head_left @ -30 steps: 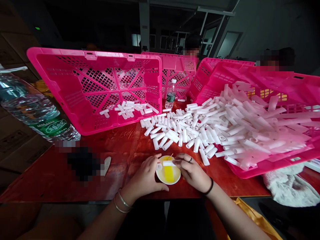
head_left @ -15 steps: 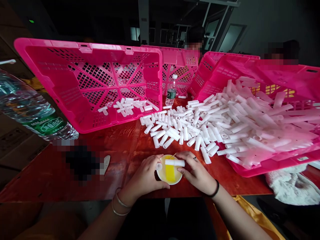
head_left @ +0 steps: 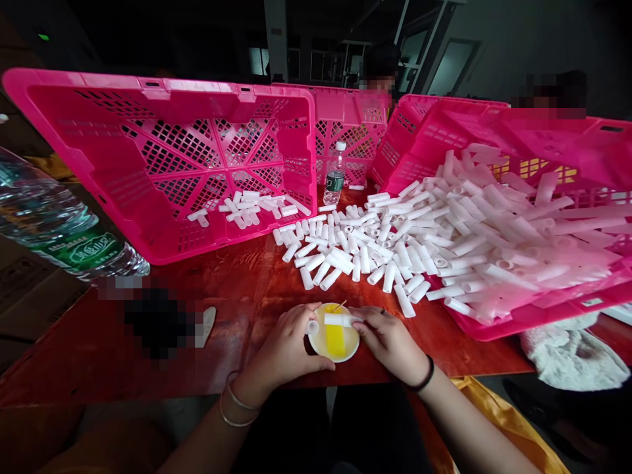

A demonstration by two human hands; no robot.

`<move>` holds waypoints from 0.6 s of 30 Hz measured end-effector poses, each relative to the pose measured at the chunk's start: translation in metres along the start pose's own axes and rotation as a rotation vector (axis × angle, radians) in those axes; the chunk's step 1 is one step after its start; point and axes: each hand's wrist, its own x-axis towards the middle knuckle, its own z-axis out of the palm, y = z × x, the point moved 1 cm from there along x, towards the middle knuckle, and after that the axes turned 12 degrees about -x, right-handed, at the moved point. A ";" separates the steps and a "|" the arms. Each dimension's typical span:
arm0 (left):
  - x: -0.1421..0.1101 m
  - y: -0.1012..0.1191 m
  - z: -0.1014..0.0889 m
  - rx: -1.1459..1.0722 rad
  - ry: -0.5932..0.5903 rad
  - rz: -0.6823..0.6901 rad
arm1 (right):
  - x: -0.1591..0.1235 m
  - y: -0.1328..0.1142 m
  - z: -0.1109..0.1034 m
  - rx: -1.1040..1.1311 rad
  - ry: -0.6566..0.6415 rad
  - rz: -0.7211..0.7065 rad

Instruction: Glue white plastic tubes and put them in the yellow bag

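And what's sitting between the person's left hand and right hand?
In the head view, a round dish with a yellow strip in it, and above that a white tube held by the right hand.

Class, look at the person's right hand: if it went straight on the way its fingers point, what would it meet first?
Probably the left hand, across the dish; depth is unclear, so the right hand might brush the dish's rim first.

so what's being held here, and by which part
Right hand: white tube, by its right end. Left hand: another white tube; exact grip spot hidden.
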 end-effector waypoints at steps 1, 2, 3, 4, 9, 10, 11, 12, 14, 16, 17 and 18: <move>0.000 0.000 0.000 -0.004 -0.005 0.000 | 0.000 0.000 0.000 -0.027 0.018 -0.040; 0.000 0.000 0.000 -0.007 -0.009 -0.001 | 0.000 0.000 0.000 -0.055 0.043 -0.094; 0.000 0.000 0.000 -0.008 -0.012 -0.003 | 0.000 0.000 0.000 -0.075 0.067 -0.141; 0.000 0.000 0.000 -0.007 -0.011 -0.005 | 0.000 0.000 0.000 -0.079 0.081 -0.170; 0.000 -0.002 0.000 -0.011 -0.007 -0.005 | 0.000 0.001 0.000 0.069 0.001 0.016; -0.001 -0.002 0.000 -0.014 -0.005 -0.001 | 0.000 0.001 0.000 0.074 -0.004 0.036; -0.001 -0.002 0.000 -0.015 -0.002 0.003 | 0.000 0.001 0.000 0.062 0.000 0.027; -0.001 -0.003 0.000 -0.015 -0.002 0.006 | 0.000 0.001 0.000 0.037 0.015 -0.009; -0.001 -0.002 -0.001 -0.009 -0.008 0.007 | 0.000 0.001 0.000 -0.016 0.054 -0.101; 0.000 -0.002 -0.001 -0.005 -0.013 0.002 | 0.000 0.002 0.000 -0.003 0.068 -0.129; 0.000 -0.002 -0.001 -0.004 -0.013 -0.002 | 0.000 0.002 0.000 0.040 0.052 -0.105; 0.000 -0.002 -0.001 -0.004 -0.012 -0.006 | 0.000 0.002 0.000 0.101 0.026 -0.056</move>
